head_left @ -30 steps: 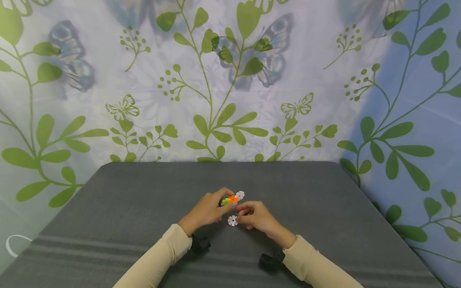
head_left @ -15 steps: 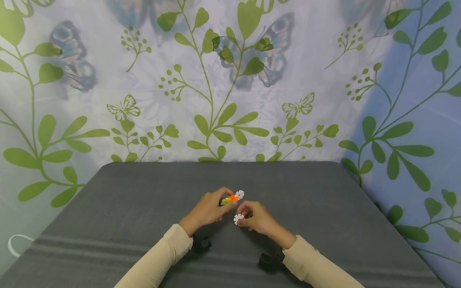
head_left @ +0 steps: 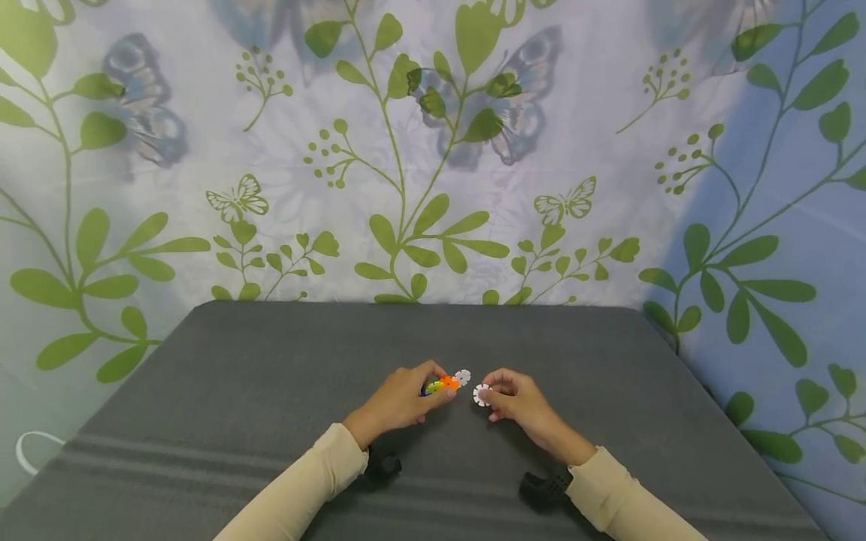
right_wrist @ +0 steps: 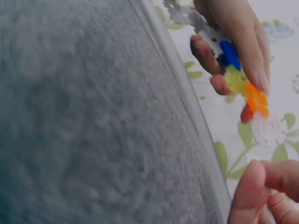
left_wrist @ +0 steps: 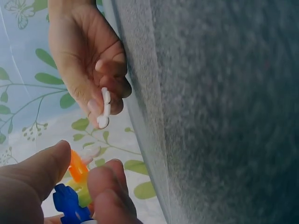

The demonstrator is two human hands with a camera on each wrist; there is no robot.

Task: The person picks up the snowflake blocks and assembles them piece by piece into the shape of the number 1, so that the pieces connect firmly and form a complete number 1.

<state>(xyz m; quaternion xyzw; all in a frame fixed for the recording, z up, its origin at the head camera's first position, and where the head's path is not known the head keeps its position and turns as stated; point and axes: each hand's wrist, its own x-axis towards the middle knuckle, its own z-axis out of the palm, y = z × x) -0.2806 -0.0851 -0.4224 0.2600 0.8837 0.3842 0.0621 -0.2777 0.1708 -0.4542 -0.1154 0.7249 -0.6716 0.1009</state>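
My left hand grips a chain of interlocking flower-shaped plastic discs. An orange disc shows near the thumb, with a white disc at the chain's free end. In the right wrist view a yellow-green disc and a blue disc follow, then white or greyish discs behind the fingers. To the right, my right hand pinches a single loose white disc between thumb and fingers. A small gap separates this disc from the chain's white end. In the left wrist view the loose disc appears edge-on.
Both hands are above a grey cloth-covered table. A patterned curtain with leaves and butterflies hangs behind it. Black wrist devices sit under both cuffs. A white loop lies by the table's left edge.
My right hand has taken the loose white disc between its fingers and moved it right and slightly away from me. My left hand has shifted a little to the right with the chain.
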